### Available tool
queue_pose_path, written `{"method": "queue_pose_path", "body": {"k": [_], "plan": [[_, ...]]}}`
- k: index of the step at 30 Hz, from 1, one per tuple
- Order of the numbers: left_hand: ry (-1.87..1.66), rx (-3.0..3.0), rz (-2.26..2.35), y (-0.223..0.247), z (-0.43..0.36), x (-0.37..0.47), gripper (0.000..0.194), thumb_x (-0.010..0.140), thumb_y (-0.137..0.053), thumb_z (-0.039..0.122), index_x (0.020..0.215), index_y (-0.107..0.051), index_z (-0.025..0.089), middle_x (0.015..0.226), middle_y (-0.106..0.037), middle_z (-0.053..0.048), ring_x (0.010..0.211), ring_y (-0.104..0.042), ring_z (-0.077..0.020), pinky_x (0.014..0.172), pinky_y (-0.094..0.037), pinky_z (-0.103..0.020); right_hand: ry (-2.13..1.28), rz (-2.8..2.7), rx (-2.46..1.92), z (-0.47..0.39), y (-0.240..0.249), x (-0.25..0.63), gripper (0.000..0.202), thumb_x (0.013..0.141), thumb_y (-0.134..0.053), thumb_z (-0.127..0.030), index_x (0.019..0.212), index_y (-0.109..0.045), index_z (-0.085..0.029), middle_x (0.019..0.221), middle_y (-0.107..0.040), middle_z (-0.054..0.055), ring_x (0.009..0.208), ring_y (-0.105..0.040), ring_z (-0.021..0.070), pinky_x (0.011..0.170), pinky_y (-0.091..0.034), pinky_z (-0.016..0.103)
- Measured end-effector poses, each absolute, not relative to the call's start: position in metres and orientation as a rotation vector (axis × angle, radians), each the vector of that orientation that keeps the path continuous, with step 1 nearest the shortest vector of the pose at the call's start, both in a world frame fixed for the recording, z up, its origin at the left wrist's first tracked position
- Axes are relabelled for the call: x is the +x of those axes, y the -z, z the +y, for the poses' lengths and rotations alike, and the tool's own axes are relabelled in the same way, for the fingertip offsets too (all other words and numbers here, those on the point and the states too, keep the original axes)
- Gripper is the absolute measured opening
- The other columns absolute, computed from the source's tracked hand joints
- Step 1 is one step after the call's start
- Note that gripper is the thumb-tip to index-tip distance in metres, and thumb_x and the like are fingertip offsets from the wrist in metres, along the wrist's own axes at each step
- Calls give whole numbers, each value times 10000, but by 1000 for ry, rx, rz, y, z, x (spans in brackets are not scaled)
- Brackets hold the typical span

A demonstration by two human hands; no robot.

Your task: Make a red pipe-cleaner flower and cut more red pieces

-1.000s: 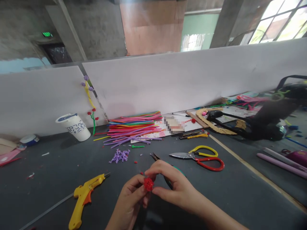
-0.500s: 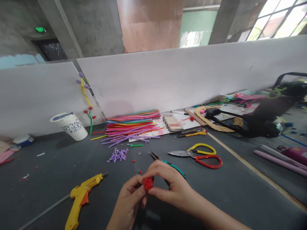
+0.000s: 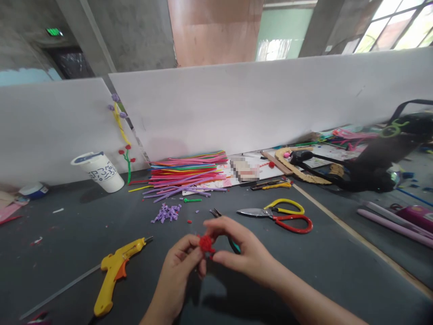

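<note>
Ideally, the left hand pinches the red ball lightly yet steadily, avoiding crushing, while the right hand curves half-open just right of it.

Both your hands have moved a bit farther out over the table, taking the red ball along. The pointer finger and thumb of your right hand have spread wider. Little red bits now poke out by that thumb. Your hand now hides more of the pliers' green handle.
</note>
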State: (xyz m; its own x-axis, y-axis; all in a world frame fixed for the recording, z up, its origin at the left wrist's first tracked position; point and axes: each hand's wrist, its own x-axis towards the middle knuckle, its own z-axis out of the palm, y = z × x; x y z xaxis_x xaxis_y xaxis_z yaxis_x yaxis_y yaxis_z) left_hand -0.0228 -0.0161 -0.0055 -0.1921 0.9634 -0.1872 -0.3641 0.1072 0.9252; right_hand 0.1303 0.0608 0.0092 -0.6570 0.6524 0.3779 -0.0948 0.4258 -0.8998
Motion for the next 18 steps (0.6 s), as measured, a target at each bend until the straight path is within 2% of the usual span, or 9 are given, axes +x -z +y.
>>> {"method": "queue_pose_path", "body": {"k": [2,4,6,11,16,18], "plan": [[-1517,664,1217,4,-12,-35,153,706,-670,316,707,-603,179,458,-514,56,451,-423,-71,460,-344,-163,-1260,-1879,-596,70,-9,135,331,794,-587,-179,1118,-527,-219,987,-597,30,872,-573,142,801,-447,280],[-1634,598,1257,4,-6,-48,123,713,-663,286,736,-590,189,463,-516,65,454,-421,-68,445,-332,-151,-1076,-1899,-778,79,-7,138,139,811,-551,-161,938,-588,-204,883,-603,15,802,-574,138,758,-446,270],[-1686,588,1288,4,-1,-58,117,705,-665,257,729,-582,178,484,-538,61,465,-446,-66,461,-355,-151,-874,-2047,-882,85,-3,138,88,813,-528,-128,807,-591,-189,803,-595,12,757,-564,143,717,-438,266],[-1631,646,1339,7,2,-62,126,707,-649,239,763,-576,153,591,-630,26,432,-505,-60,439,-372,-160,-567,-2524,-818,83,19,123,145,774,-521,-54,801,-616,-160,813,-603,54,814,-536,188,748,-409,305],[-1524,630,1312,11,0,-50,185,691,-660,275,776,-557,147,635,-667,7,346,-494,-54,338,-315,-151,-566,-2549,-859,81,20,107,164,772,-504,-38,799,-632,-137,801,-607,77,810,-527,204,742,-395,321],[-1506,621,1278,12,0,-47,189,693,-659,272,777,-549,144,642,-674,-3,352,-514,-65,336,-338,-156,-604,-2526,-875,81,14,99,166,767,-509,-33,804,-631,-139,803,-610,71,813,-531,195,740,-395,310]]}}
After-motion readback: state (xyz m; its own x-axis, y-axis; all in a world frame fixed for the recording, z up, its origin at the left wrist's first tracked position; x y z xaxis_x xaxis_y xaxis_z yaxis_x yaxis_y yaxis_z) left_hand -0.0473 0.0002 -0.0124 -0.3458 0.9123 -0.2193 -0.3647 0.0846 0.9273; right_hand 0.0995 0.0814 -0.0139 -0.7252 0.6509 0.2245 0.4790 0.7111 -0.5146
